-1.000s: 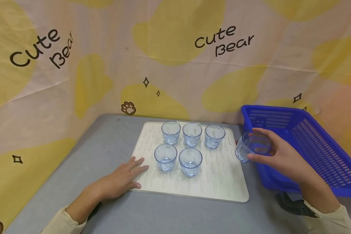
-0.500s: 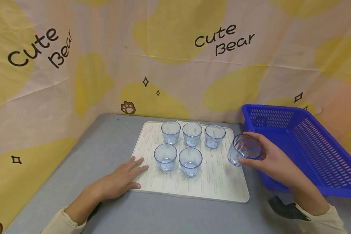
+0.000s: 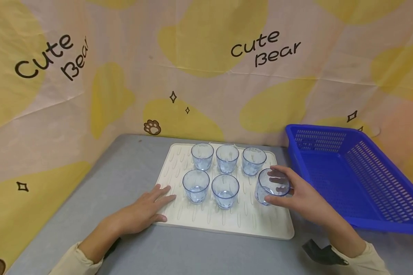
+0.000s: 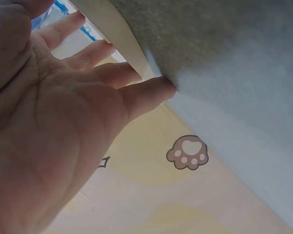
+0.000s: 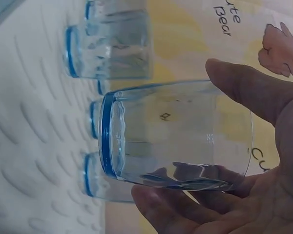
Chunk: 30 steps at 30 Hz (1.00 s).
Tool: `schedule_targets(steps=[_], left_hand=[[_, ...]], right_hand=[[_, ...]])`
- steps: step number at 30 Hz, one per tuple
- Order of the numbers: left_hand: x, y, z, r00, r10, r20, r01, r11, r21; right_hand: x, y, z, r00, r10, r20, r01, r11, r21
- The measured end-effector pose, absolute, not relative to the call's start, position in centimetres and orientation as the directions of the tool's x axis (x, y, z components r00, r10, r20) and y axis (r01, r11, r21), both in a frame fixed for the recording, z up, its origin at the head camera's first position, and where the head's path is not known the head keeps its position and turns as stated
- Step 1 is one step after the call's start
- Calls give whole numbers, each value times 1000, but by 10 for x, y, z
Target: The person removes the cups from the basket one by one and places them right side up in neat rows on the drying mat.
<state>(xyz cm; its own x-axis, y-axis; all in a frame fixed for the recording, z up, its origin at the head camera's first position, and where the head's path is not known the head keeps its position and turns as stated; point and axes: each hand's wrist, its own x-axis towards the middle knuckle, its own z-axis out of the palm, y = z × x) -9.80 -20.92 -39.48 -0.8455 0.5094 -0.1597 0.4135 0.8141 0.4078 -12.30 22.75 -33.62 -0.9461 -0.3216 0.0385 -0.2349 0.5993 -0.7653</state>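
Observation:
My right hand (image 3: pixel 304 198) grips a clear bluish glass (image 3: pixel 272 187) between thumb and fingers, upright, over the right part of the white ridged mat (image 3: pixel 241 221). In the right wrist view the held glass (image 5: pixel 180 136) seems a little off the mat. Several matching glasses stand mouth up on the mat: three in the back row, including the back right glass (image 3: pixel 253 162), and two in front, including the front middle glass (image 3: pixel 225 191). My left hand (image 3: pixel 139 212) rests with fingers spread on the mat's left edge; in the left wrist view its fingers (image 4: pixel 146 95) touch that edge.
A blue plastic basket (image 3: pixel 330 183) with slotted walls stands right of the mat, with no glass visible inside. The grey table (image 3: pixel 130 168) runs under everything. A patterned cloth (image 3: pixel 199 95) hangs behind and along the left side.
My right hand has carried the glass leftward and toward me, from beside the basket to over the mat's right part. The left hand has stayed in place.

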Motion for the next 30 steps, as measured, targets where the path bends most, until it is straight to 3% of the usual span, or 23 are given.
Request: schedule_targets(steps=[15, 30], left_hand=[[-100, -209, -396, -848, 505, -165, 409, 818, 404], [-100, -208, -395, -849, 499, -174, 399, 822, 407]], right_hand=[[-129, 208, -373, -952, -302, 43, -232, 628, -743], [-128, 201, -381, -955, -289, 68, -244, 635, -733]])
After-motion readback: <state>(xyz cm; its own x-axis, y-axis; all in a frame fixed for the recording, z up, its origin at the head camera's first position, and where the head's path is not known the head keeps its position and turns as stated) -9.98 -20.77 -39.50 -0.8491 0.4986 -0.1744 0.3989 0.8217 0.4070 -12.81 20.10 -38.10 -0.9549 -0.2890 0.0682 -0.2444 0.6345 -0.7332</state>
